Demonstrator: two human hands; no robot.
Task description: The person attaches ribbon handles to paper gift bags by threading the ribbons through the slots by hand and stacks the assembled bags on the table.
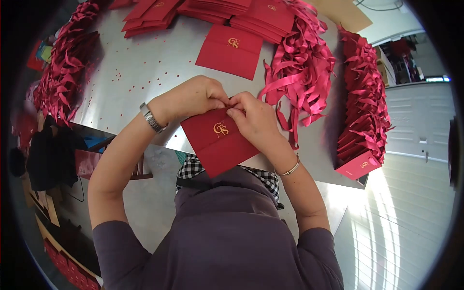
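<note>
A flat red paper gift bag (217, 150) with a gold emblem and a crease across it hangs tilted over the table's near edge. At its top edge, my left hand (209, 95) is closed in a pinch, with the fingertips curled down. My right hand (251, 118) grips the same edge from the right, thumb on the front face. The fingertips of both hands almost meet; anything small between them is hidden. Beyond my hands lies another flat red bag (230, 50). To the right is a loose heap of red satin ribbons (302, 72).
Stacks of flat red bags (210, 9) lie along the far side of the metal table (121, 104). A row of bags with tied ribbons (362, 96) lines the right edge, and more beribboned bags (63, 82) line the left. Small red paper dots are scattered over the tabletop.
</note>
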